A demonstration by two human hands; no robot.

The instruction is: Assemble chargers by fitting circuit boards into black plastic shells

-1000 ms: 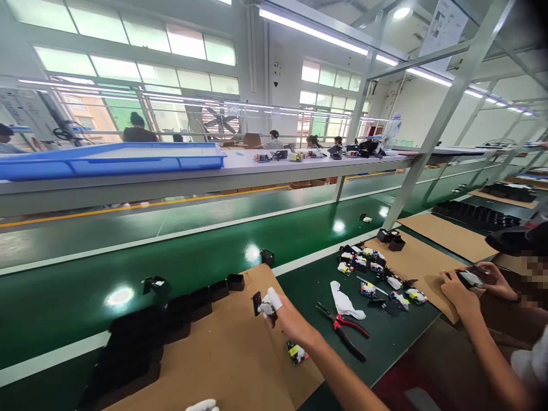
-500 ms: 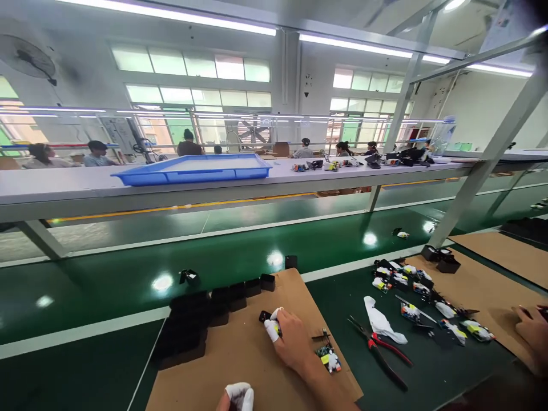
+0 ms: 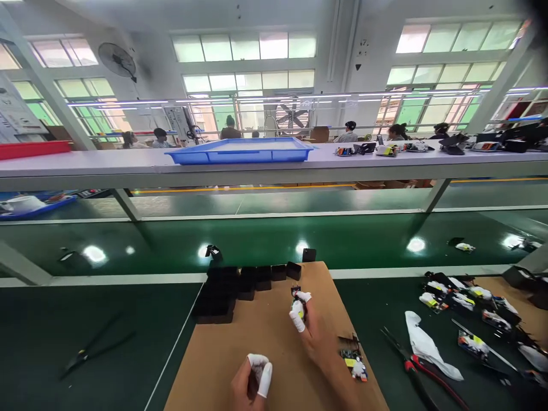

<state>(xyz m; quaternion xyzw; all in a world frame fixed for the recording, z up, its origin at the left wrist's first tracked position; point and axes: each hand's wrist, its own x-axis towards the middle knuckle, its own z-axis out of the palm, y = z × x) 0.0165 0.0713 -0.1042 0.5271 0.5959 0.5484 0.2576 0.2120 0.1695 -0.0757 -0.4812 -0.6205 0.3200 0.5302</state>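
Observation:
Between the white-covered thumb and finger of my right hand (image 3: pixel 315 335) is a small circuit board (image 3: pixel 298 305) with white and yellow parts and a black piece at its top end. It is held just above the brown cardboard sheet (image 3: pixel 261 348). My left hand (image 3: pixel 250 383) is low over the same sheet, its fingers, in white finger covers, curled together; whatever is inside them is hidden. A second circuit board (image 3: pixel 354 364) with a yellow label lies by the sheet's right edge, near my right forearm. Black boxes (image 3: pixel 218 299) stand in rows along the sheet's left side.
To the right lie red-handled pliers (image 3: pixel 411 365), a white cloth-like piece (image 3: pixel 430 348) and several circuit boards (image 3: pixel 464 302). Dark pliers (image 3: pixel 81 357) lie at left. A raised shelf (image 3: pixel 141 165) with a blue tray (image 3: pixel 244 153) crosses behind the green bench.
The view has swung to the right-hand side's opposite, leftward, bringing a red tray and the dark pliers in. More of my left hand shows, and the held board is more visible.

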